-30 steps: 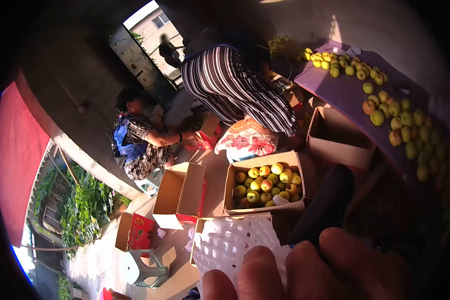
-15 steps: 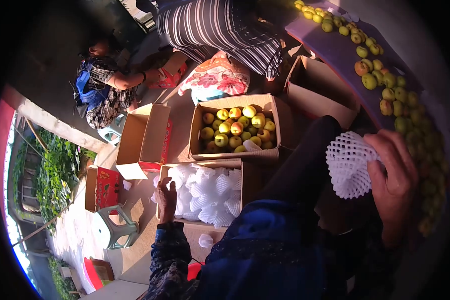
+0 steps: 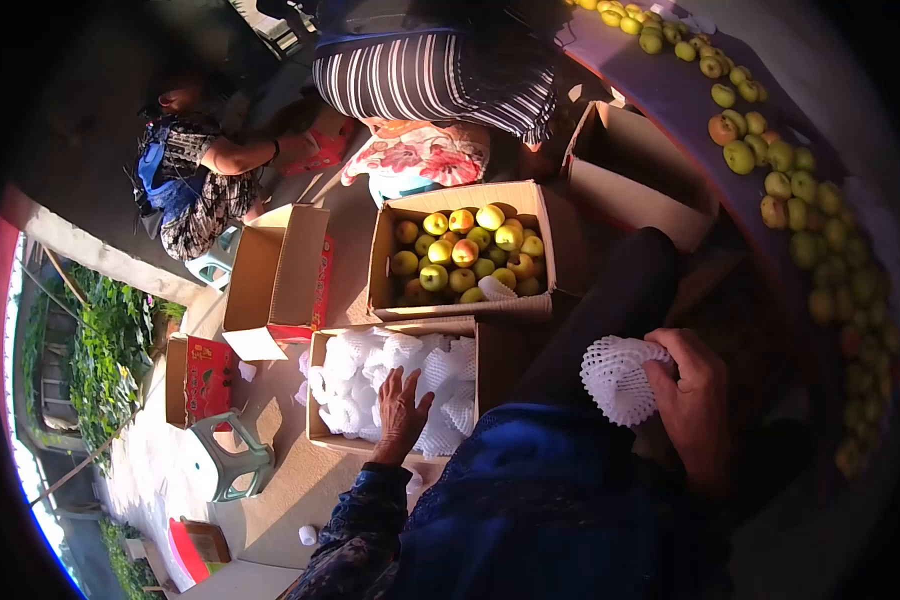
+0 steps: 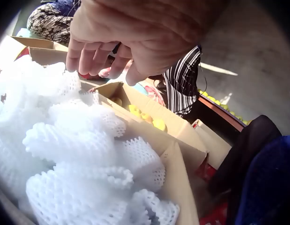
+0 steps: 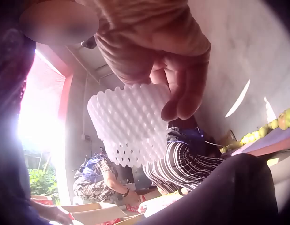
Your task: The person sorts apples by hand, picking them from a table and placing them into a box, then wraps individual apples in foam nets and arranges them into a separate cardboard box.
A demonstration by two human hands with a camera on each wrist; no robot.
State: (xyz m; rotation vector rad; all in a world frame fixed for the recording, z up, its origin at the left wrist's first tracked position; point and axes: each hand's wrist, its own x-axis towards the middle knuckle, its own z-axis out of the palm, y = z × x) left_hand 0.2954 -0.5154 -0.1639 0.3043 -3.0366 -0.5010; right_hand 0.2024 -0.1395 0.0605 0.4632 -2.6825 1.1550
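My right hand (image 3: 692,400) pinches the edge of a white foam net sleeve (image 3: 622,380) above my leg. The right wrist view shows that sleeve (image 5: 131,122) hanging from thumb and fingers (image 5: 182,101), with gaps in its mesh. My left hand (image 3: 402,412) is over a carton (image 3: 317,430) full of white foam nets (image 3: 350,360), its fingers spread. In the left wrist view the left hand (image 4: 135,37) hovers above the heaped nets (image 4: 70,145), holding nothing.
A carton of yellow-green apples (image 3: 462,252) stands beyond the nets. Empty cartons (image 3: 270,270) flank it. More apples (image 3: 805,215) lie on a purple cloth (image 3: 670,95) at the right. Two people work ahead; a stool (image 3: 232,455) stands at the left.
My left hand has moved right from the carton's left edge to above the nets. My right hand, first close to the camera, has gone down and left with the sleeve. The view has tilted downward.
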